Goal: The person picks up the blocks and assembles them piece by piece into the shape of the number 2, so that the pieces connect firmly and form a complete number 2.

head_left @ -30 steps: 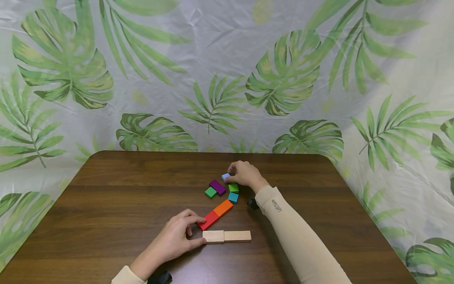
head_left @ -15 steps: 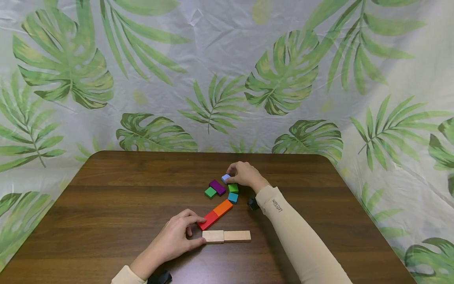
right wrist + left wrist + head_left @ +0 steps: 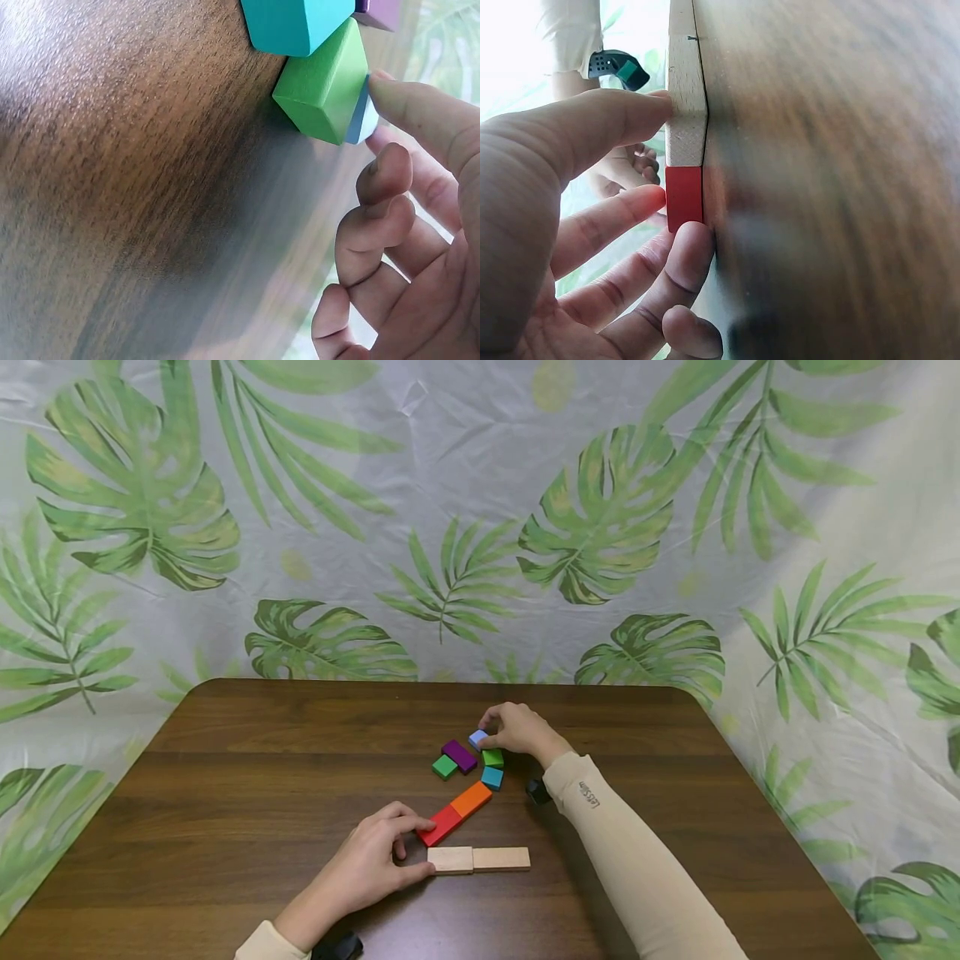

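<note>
My left hand (image 3: 372, 864) lies over the near end of two block rows. Its thumb touches a plain wooden block (image 3: 450, 859), and its index finger rests on a red block (image 3: 444, 823). Butted against the red one is an orange block (image 3: 472, 798); a second plain wooden block (image 3: 501, 858) continues the lower row. Farther back, my right hand (image 3: 519, 730) pinches a light blue block (image 3: 477, 740) between thumb and index finger. That block sits against a bright green block (image 3: 324, 86), as the right wrist view shows, with a teal block (image 3: 298, 26) beside it.
Left of the bright green block, a purple block (image 3: 459, 756) touches a darker green block (image 3: 445, 767). All blocks lie on a dark wooden table (image 3: 247, 793). Behind the table's far edge hangs a leaf-print cloth (image 3: 465, 568).
My right hand and the light blue block have shifted slightly toward the near side, closer in to the bright green block. My left hand has stayed in place.
</note>
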### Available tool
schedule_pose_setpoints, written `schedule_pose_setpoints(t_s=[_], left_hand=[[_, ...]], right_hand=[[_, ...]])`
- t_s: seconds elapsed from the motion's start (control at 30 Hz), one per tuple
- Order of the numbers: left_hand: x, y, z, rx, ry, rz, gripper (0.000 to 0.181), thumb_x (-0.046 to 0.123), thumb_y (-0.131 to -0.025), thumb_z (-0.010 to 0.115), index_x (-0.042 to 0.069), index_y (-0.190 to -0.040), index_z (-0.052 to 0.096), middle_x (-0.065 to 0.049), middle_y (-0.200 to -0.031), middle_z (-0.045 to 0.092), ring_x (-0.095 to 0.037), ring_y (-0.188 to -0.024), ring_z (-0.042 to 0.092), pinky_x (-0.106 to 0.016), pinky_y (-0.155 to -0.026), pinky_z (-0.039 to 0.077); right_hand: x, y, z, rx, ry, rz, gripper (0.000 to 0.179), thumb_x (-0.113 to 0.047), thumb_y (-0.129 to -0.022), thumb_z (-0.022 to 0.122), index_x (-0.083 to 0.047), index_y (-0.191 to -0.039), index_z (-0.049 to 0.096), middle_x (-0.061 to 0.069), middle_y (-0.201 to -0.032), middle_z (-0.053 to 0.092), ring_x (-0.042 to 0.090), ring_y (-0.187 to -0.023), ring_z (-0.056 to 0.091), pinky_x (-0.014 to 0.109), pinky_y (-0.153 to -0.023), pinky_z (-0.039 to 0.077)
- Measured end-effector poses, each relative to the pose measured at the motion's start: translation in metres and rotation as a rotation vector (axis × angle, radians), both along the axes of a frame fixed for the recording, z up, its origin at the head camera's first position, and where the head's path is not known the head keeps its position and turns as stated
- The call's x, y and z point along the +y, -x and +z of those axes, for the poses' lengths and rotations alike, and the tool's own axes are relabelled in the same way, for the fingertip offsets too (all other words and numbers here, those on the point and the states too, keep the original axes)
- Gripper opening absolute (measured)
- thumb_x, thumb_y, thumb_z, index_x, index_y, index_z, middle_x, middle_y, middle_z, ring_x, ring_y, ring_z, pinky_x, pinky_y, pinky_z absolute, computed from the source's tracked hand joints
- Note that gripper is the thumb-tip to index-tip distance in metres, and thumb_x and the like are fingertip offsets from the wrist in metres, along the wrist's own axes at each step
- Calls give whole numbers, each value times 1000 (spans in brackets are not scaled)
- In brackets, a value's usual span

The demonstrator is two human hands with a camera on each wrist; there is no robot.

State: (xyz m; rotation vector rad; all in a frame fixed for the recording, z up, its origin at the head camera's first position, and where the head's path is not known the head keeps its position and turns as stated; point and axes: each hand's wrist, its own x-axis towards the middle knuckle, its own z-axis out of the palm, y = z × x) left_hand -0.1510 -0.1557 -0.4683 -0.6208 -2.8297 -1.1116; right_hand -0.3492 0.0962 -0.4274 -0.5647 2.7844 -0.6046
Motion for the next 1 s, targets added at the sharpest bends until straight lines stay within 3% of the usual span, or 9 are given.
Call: schedule_pose_setpoints(t_s=[1.0], left_hand=[[0, 0, -1, 7, -2, -5, 44, 26, -81, 95, 14, -121, 80, 4, -112, 67, 2, -69, 51, -20, -64, 43]], right_hand=[[3, 1, 0, -20, 29, 47, 31, -29, -97, 82, -15, -124, 77, 5, -96, 74, 16, -80, 61, 28, -73, 48]])
